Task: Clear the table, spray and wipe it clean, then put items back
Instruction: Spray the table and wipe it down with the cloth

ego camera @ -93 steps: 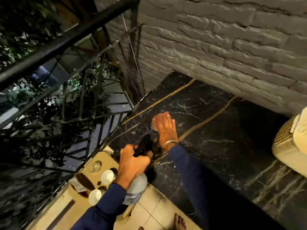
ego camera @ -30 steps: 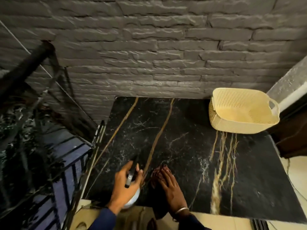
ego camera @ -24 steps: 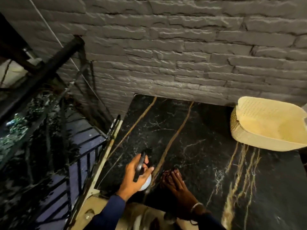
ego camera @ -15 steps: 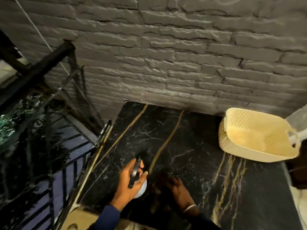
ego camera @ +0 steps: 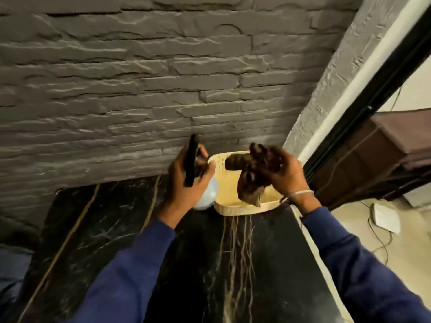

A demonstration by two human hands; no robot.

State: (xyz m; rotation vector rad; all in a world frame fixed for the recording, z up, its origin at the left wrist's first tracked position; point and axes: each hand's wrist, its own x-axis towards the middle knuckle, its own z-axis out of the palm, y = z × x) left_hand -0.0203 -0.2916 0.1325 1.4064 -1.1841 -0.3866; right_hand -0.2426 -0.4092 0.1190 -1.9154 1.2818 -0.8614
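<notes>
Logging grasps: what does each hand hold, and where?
Left hand grips the spray bottle at its trigger head; right hand holds the cloth by its top.

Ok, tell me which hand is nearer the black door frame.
Right. The right hand, gripping the brown cloth, is just left of the door frame; the left hand, holding the spray bottle, is further left, past the basket.

Dim, warm light overall, strongest to the right of the right hand (ego camera: pixel 283 176), over the pale floor (ego camera: pixel 415 241). Rakes low across the brick wall (ego camera: pixel 116 89) above the left hand (ego camera: pixel 184 185), shadowing every ridge. Glints off the black marble table (ego camera: pixel 116 229) beneath both hands. Motion blur on the cloth (ego camera: pixel 254 176) and spray bottle (ego camera: pixel 206 194); straight lines bowed near the frame edges.
</notes>
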